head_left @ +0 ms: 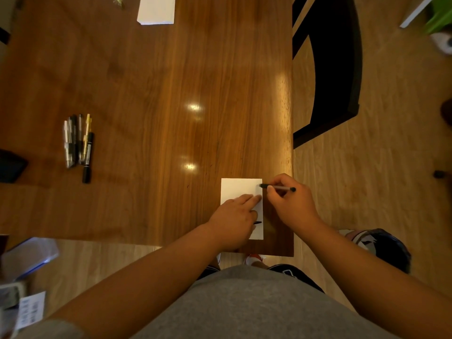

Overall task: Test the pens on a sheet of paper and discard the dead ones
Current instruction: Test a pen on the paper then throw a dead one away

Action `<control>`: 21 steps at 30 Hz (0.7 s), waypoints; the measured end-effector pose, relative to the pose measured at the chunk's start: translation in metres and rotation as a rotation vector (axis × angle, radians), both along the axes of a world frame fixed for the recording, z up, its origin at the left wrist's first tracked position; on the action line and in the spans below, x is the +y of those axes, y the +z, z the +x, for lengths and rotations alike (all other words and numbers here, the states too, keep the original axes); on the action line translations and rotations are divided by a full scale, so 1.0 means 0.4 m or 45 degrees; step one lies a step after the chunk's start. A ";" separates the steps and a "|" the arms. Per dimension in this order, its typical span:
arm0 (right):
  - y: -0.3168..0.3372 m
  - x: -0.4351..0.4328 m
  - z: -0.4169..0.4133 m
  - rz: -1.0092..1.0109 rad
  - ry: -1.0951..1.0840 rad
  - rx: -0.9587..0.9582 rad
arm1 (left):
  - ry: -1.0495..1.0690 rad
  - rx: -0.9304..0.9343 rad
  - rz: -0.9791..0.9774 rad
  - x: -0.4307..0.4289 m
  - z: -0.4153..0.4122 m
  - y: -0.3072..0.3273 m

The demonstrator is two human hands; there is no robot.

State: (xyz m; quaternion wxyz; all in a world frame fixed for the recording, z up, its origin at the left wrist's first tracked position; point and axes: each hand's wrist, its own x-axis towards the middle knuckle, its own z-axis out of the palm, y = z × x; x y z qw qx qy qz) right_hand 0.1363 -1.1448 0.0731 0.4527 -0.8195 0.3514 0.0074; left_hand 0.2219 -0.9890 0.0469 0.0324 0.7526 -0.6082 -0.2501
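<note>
Walnut-brown wood makes up the worktop [146,81] in the head view. Low and right of centre, by the worktop's near corner, lies the paper [238,188]. The left hand [232,221] lies flat on it, fingers straight and pressing, likely to stop the sheet sliding under a stroke. The right hand [293,206] has its fingers curled round a pen [277,187], held nearly level with its dark tip at the sheet's right edge. Whether it touches or leaves ink I cannot tell. A short dark stub shows beside the left thumb — cap or mark, unclear.

The other pens [78,143] lie side by side at the left of the frame, well apart from the sheet, so each swap means a long reach; I see nothing lying across that path. A white stack [156,9] sits at the top edge and a dark chair [327,69] at upper right. A clear bin [29,255] stands on the floor at lower left — perhaps for the dead ones.
</note>
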 end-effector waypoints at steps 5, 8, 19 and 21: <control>-0.003 -0.010 0.009 -0.013 -0.058 0.002 | 0.013 0.002 0.007 -0.002 0.000 0.004; 0.000 -0.015 0.009 -0.021 -0.078 0.002 | 0.044 0.025 -0.004 -0.002 -0.001 0.005; 0.120 -0.022 -0.048 0.520 -0.555 -0.132 | 0.767 0.761 -0.031 -0.027 0.034 0.078; 0.152 -0.019 -0.054 0.616 -0.587 -0.185 | 0.812 0.921 -0.051 -0.022 0.041 0.108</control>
